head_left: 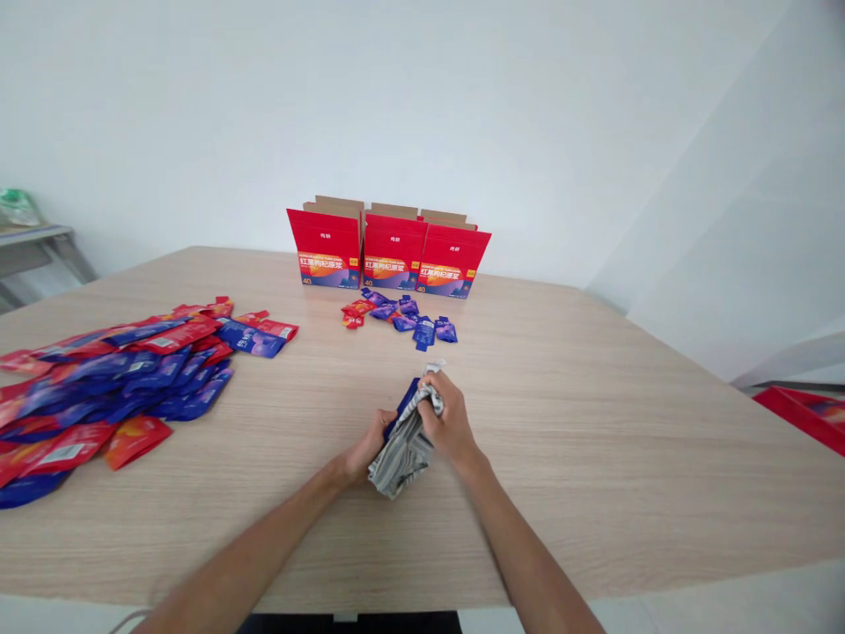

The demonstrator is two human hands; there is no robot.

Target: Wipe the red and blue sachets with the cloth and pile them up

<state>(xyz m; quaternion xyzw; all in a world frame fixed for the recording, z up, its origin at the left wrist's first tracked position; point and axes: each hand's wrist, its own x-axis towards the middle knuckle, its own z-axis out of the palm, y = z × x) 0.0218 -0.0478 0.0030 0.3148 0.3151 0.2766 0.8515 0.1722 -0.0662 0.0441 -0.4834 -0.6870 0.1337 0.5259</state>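
Near the front middle of the table, my left hand [371, 445] is closed around a dark blue pouch [400, 408], of which only an edge shows. My right hand [451, 418] grips a crumpled grey-and-white patterned cloth [402, 458]. The cloth lies against the pouch and hangs down over it, hiding most of its surface. Both hands are close together, a little above the tabletop.
A large heap of red and blue pouches [132, 379] lies on the left of the table [594, 440]. Several small pouches [424, 332] lie before three open red boxes [394, 251] at the back. Another red box [805, 418] shows at the right edge.
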